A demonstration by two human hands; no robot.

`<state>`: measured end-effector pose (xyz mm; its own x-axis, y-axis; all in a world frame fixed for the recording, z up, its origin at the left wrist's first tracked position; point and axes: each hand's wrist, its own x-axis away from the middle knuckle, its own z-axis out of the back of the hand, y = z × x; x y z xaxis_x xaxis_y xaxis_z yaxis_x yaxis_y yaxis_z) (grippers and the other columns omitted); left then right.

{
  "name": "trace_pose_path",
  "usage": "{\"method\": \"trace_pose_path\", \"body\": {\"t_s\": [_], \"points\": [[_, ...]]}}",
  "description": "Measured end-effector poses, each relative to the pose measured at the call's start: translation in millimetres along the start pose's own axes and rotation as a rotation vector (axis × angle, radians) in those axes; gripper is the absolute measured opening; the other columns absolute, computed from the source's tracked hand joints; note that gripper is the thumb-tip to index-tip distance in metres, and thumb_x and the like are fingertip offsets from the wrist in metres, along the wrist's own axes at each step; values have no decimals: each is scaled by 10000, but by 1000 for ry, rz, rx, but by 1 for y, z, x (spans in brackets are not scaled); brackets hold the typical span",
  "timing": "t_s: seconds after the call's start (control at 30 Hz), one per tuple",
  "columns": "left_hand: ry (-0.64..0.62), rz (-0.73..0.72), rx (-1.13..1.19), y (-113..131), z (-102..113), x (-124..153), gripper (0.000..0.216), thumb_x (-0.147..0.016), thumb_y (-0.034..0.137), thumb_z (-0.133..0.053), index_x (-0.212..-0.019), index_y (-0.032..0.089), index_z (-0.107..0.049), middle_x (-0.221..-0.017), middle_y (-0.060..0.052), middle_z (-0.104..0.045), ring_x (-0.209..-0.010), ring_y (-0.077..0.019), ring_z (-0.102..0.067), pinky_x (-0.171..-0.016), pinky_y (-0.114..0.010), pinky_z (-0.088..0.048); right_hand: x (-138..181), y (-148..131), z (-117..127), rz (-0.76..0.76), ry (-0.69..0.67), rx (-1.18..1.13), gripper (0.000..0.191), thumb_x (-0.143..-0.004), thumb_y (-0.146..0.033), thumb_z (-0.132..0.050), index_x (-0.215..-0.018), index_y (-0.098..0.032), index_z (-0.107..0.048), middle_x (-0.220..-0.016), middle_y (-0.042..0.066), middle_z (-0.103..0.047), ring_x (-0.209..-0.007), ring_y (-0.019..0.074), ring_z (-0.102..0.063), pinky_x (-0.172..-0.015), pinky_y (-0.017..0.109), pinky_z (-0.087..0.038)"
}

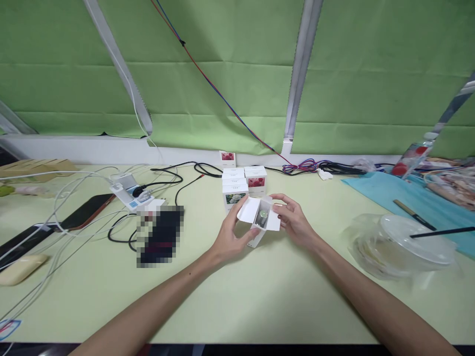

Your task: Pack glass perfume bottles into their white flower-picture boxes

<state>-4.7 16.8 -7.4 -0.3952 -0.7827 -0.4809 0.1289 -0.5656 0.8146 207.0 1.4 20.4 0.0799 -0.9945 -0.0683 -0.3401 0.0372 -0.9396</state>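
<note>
A small white carton with its top flaps folded open sits between both hands above the pale green table. Inside it shows the silvery top of a small bottle. My left hand grips the carton's left side and lower end, fingers curled round it. My right hand holds the right flap, with its fingers bent over the carton's edge. Just behind stand several closed white cartons with flower pictures, one of them apart against the wall.
Left: white cables, a power strip, phones, a beige case, a blurred dark object. Right: clear plastic lidded bowl with chopsticks, a blue cloth, a bottle. Green blinds behind.
</note>
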Motion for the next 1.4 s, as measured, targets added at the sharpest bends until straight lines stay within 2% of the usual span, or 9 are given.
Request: {"method": "trace_pose_path", "body": {"t_s": [0.1, 0.3, 0.43, 0.6, 0.8, 0.97, 1.13, 1.27, 1.4], "points": [[17, -58, -52, -1, 1, 0, 834, -899, 423, -706, -1600, 286, -276, -1620, -134, -388, -1507, -361, -360, -1223, -545, -346, 1, 0, -2, 8, -47, -30, 407, -766, -424, -811, -1083, -222, -654, -568, -82, -525, -445, 61, -374, -441, 210, -324], [47, -117, -99, -3, 5, 0, 793, -901, 396, -699, -1581, 273, -308, -1603, -136, -411, -1496, -362, -377, -1223, -565, -339, 0, 5, -1, 42, -82, -21, 386, -843, -458, -749, -1139, -233, -647, -660, -59, -567, -458, 63, -425, -460, 224, -344], [58, -122, -85, -4, 7, 0, 758, -906, 412, -682, -1564, 274, -330, -1601, -139, -403, -1464, -368, -414, -1193, -579, -373, -3, 7, 1, 84, -36, 51, 370, -867, -492, -712, -1132, -241, -650, -777, -31, -606, -464, 58, -441, -470, 241, -347], [82, -112, -50, -2, 6, 0, 701, -923, 454, -648, -1538, 285, -357, -1568, -133, -434, -1418, -352, -459, -1169, -551, -398, -3, 6, -2, 124, 37, 158, 380, -857, -528, -695, -1101, -240, -650, -797, -17, -599, -524, 93, -487, -487, 261, -373], [109, -125, -29, 1, 5, -1, 639, -940, 472, -613, -1503, 281, -380, -1500, -132, -472, -1361, -334, -485, -1127, -529, -419, -5, 11, -4, 291, 44, 357, 307, -901, -488, -615, -1065, -237, -682, -987, 44, -678, -777, 171, -591, -707, 329, -491], [142, -171, -77, 4, 7, -3, 583, -957, 473, -573, -1485, 292, -407, -1416, -128, -490, -1287, -317, -516, -1069, -500, -448, -4, 17, -2, 317, -17, 448, 270, -911, -333, -564, -1160, -253, -634, -1207, 69, -676, -1078, 237, -623, -924, 400, -488], [199, -197, -130, 6, 10, -5, 530, -949, 529, -550, -1402, 260, -491, -1336, -132, -514, -1272, -322, -514, -1014, -477, -479, -1, 20, -1, 376, -149, 471, 433, -837, -190, -604, -1257, -279, -550, -1354, 72, -605, -1223, 256, -577, -1026, 431, -447], [214, -197, -128, 6, 12, -6, 489, -953, 551, -529, -1334, 245, -539, -1316, -137, -518, -1296, -329, -507, -1025, -482, -484, 3, 20, -3, 381, -232, 485, 603, -826, -229, -680, -1374, -287, -434, -1444, 88, -531, -1346, 280, -494, -1123, 469, -392], [203, -208, -127, 6, 12, -6, 431, -969, 531, -520, -1293, 252, -568, -1306, -127, -525, -1314, -318, -492, -1071, -494, -457, 5, 21, -3, 336, -252, 504, 791, -819, -324, -755, -1478, -307, -318, -1525, 95, -448, -1397, 293, -441, -1172, 480, -351]]}}
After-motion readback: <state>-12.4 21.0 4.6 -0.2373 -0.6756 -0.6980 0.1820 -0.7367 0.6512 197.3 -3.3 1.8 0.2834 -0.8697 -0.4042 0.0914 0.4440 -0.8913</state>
